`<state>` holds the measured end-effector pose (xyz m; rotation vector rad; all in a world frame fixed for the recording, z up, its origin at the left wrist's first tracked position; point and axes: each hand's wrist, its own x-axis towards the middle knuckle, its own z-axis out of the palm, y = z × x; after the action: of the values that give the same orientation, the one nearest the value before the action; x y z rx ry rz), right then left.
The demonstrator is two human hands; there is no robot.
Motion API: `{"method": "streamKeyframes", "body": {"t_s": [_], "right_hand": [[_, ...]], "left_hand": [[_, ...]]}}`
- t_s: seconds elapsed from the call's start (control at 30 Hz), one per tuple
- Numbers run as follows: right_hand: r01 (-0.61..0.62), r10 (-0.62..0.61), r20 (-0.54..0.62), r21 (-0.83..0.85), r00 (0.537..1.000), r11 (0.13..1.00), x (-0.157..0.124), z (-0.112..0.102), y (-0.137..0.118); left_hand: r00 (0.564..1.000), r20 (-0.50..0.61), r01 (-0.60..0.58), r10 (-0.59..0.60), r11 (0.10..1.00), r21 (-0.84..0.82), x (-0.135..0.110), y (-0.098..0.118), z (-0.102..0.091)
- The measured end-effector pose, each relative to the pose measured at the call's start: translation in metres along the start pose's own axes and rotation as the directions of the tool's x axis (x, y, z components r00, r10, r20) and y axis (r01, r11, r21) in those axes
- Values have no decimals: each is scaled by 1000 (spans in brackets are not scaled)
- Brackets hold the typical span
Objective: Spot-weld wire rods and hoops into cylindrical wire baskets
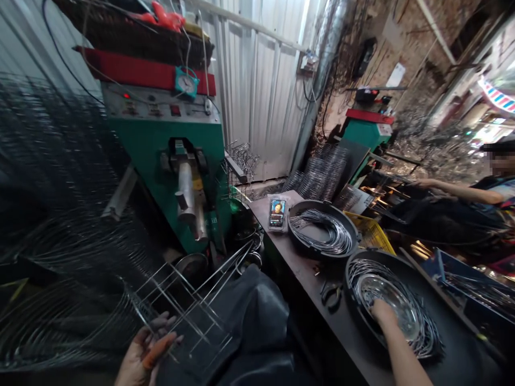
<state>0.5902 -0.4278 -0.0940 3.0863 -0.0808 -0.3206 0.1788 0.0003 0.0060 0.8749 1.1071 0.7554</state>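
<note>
My left hand [151, 348], one finger wrapped in orange, is closed on a wire rack [189, 300] at the lower left. The rack is a welded metal wire frame, held tilted over the dark cloth [249, 321] on my lap. On the right, my right hand [382, 313] reaches down into a shiny metal bowl [404, 308]. Its fingers are drawn together; what they pinch, if anything, is too small to make out. The bowl sits among bent wire rings [426, 335] inside a round black tray [350, 289].
A green welding-type machine [156, 161] stands ahead at the left. On the bench [300, 268] lie a phone [277, 212], pliers [332, 296] and a second black tray [295, 241] of wire rings. Stacked wirework [60, 161] fills the left. Another person [478, 192] works at the far right.
</note>
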Motion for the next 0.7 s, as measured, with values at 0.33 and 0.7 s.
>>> {"method": "streamKeyframes", "body": {"t_s": [0.33, 0.7], "right_hand": [[0, 10, 183, -54, 983, 999, 20, -4, 4], [-152, 152, 1, 5, 988, 988, 11, -8, 39]], "left_hand": [[995, -23, 99, -101, 994, -45, 8, -4, 2], [998, -45, 39, -44, 995, -96, 20, -10, -8]]}}
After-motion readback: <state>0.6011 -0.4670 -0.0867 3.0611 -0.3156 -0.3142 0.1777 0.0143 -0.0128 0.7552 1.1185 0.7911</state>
